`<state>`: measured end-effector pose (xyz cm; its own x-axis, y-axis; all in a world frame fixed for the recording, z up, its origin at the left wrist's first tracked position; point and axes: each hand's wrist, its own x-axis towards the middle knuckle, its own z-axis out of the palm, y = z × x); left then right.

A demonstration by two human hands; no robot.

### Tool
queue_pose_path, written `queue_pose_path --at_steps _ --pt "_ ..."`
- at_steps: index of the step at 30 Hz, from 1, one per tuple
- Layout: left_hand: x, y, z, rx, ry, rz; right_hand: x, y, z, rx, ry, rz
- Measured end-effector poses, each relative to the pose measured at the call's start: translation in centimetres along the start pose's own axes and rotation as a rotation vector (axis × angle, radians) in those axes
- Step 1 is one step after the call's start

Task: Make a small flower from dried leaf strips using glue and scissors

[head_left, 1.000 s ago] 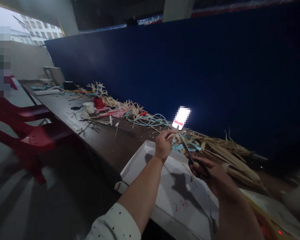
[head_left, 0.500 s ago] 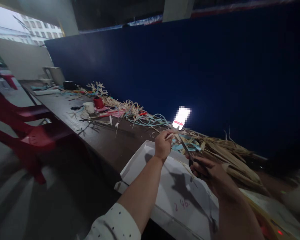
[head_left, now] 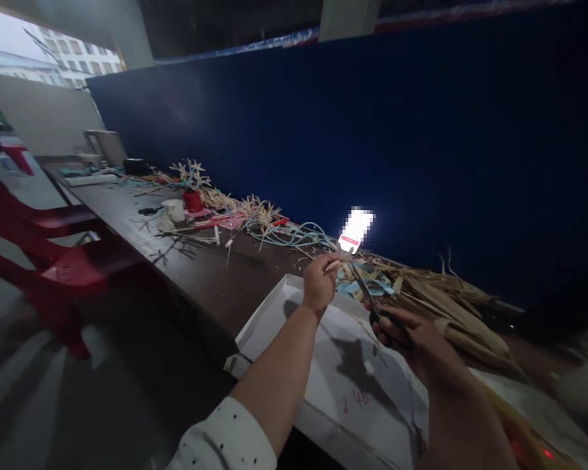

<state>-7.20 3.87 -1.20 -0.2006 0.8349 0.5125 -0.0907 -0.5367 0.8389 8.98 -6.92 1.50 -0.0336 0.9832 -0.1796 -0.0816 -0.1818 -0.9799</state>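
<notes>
My left hand [head_left: 320, 282] pinches a pale strip of dried husk [head_left: 334, 264] above the far edge of a white shallow box [head_left: 294, 339]. My right hand [head_left: 396, 329] is closed around the dark handles of a pair of scissors [head_left: 361, 284]. The blades point up and left, with their tips at the strip beside my left fingertips. Whether they touch the strip is too small to tell. Behind the hands a lit phone [head_left: 355, 232] leans against the blue wall. Blue scraps [head_left: 370, 284] lie just beyond the box.
Long dried husks [head_left: 451, 297] cover the table's right side. Light-blue cords [head_left: 294, 234], pale husk flowers [head_left: 259, 212], a red spool [head_left: 193, 201] and a white cup [head_left: 174, 210] sit farther left on the dark table [head_left: 210, 281]. Red plastic chairs [head_left: 68, 261] stand at the left.
The scissors have shifted slightly at the strip. A small pale piece now shows over the box below my right hand. My left hand stays nearly in place.
</notes>
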Motion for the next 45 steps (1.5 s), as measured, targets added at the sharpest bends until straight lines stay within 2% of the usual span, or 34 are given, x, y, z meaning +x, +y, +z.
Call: queue_pose_path --at_steps 4,13,22,45 --pt "-0.05 0.09 -0.03 0.01 -0.017 0.016 0.01 0.14 -0.03 0.01 0.014 0.012" --pt "0.02 0.14 0.0 0.014 0.023 0.017 0.24 0.43 -0.24 0.022 0.029 0.03" --pt "0.01 0.29 0.09 -0.002 0.022 0.01 0.39 0.7 -0.48 -0.002 -0.024 -0.008" --pt "0.19 -0.25 0.28 -0.046 0.033 -0.017 0.1 0.14 0.03 -0.036 0.011 -0.042"
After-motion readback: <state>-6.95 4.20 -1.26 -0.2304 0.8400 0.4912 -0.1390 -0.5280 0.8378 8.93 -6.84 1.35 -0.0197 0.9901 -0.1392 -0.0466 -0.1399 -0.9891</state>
